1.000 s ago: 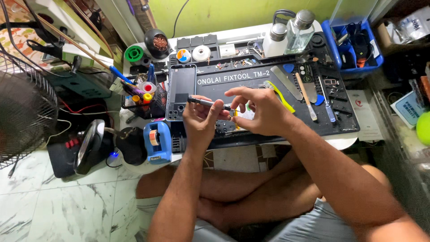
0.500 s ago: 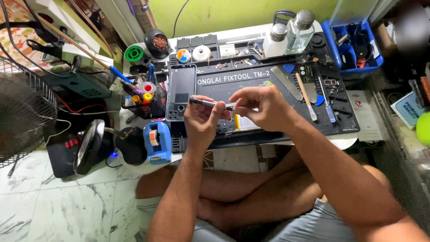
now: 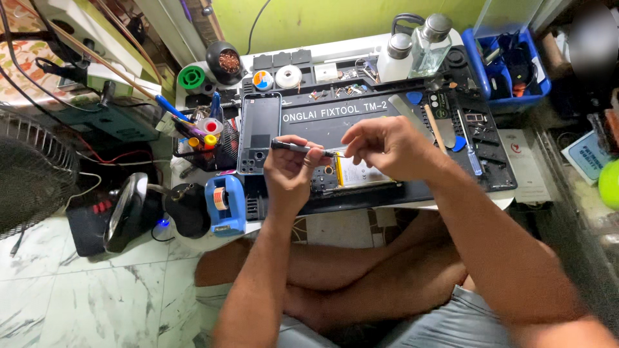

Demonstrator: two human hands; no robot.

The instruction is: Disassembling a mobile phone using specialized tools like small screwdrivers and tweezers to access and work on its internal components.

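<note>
Gripping a screwdriver (image 3: 298,147), the left hand (image 3: 288,171) steadies it while right hand (image 3: 385,147) fingers pinch its tip; the phone (image 3: 351,175) lies opened, unassembled.

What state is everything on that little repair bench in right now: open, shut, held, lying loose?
Screwdriver: held level in the left hand, its tip pinched by the right hand.
Opened phone: back off, insides showing, flat on the mat.
Back cover: removed, lying flat beside it.
Two bottles: upright, capped.
Tape dispenser: upright, loaded with tape.
Blue bin: open, filled with parts.
Fan: running or not, cannot tell.
</note>
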